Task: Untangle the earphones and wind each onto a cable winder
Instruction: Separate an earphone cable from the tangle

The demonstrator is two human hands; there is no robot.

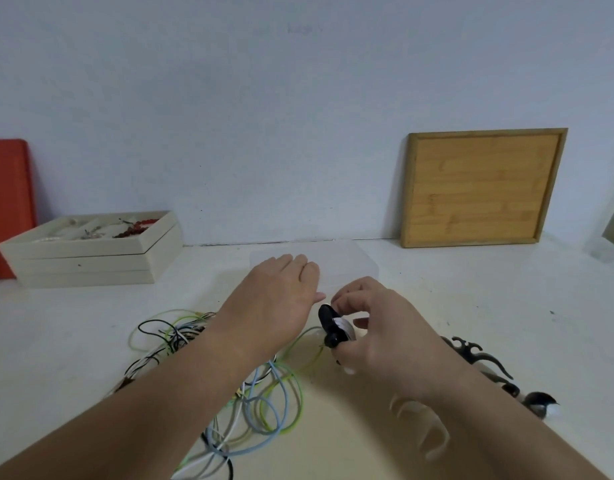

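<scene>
done: right hand pinches black winder, seemingly partly wound | left hand flat, holds nothing | left: cable tangle

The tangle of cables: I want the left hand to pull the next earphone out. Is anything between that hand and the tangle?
Nothing visible blocks it. The left hand hovers open above the tangle of cables, beside the black winder gripped by the right hand.

stacked trays far left | cables centre | board right, apparently leaning on wall
</scene>
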